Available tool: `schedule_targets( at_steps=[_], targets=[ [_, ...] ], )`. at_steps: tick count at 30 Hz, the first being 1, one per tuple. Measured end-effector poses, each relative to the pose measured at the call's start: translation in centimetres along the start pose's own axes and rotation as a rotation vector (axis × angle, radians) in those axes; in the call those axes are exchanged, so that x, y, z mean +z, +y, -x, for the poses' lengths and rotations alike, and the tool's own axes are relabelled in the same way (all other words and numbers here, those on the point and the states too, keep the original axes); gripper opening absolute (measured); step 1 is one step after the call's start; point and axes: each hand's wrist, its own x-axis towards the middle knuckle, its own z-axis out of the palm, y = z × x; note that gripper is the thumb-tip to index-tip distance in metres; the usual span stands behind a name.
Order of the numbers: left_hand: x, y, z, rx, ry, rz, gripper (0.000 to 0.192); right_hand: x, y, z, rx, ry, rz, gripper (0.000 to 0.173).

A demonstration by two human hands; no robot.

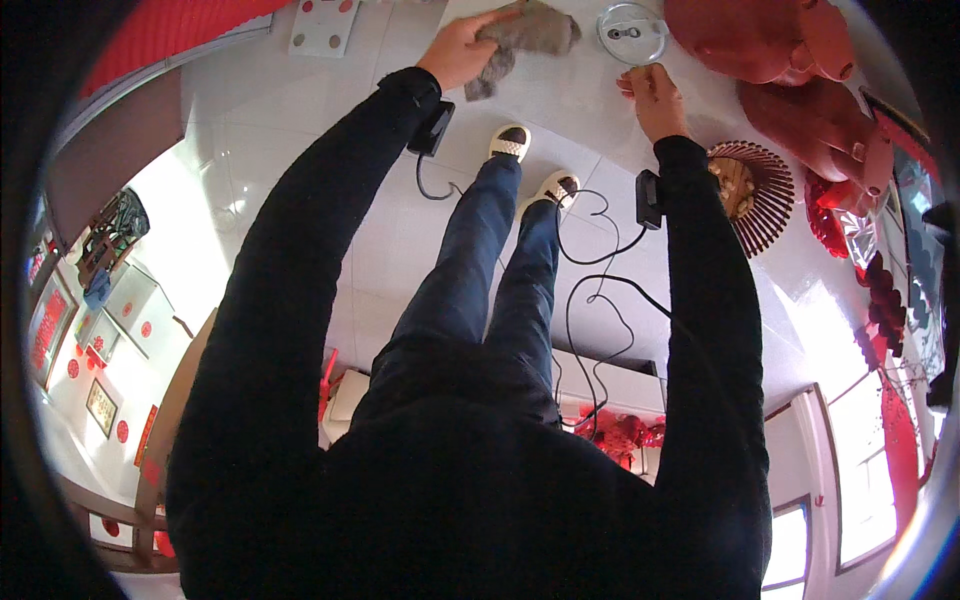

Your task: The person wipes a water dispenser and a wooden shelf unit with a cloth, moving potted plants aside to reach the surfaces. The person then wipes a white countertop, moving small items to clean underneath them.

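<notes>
My left hand (461, 49) grips a crumpled grey-brown cloth (529, 30) at the top of the view, over a pale glossy surface (585, 86). Part of the cloth hangs or lies below my fingers. To the right, my right hand (656, 101) has its fingers curled; whether anything small is between them cannot be made out. Just beyond its fingertips is a clear round lid or dish (632, 34) with a small metal piece at its middle.
Large reddish-brown rounded objects (757, 37) lie at the upper right. Beside my right forearm stands a slatted round basket (769, 199) holding small pale items. Black cables (600, 277) run from wrist-mounted boxes. A white panel with coloured dots (322, 28) is at upper left.
</notes>
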Motion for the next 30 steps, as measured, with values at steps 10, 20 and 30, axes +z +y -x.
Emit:
schedule_targets(
  at_steps=[10, 20, 30],
  targets=[
    [7.8, 2.1, -5.1, 0.480, 0.480, -0.666, 0.054, -2.2, -5.8, 4.1, -0.176, 0.109, 0.103, 0.022],
    [16.3, 6.1, 0.4, 0.773, 0.056, -0.888, 0.063, -3.4, -9.9, 6.4, -0.138, 0.088, -0.021, 0.022],
    [6.1, -0.2, 2.6, -0.156, 0.197, -0.820, 0.130, 7.1, -8.3, -2.6, -0.169, -0.047, -0.020, 0.016]
  ],
)
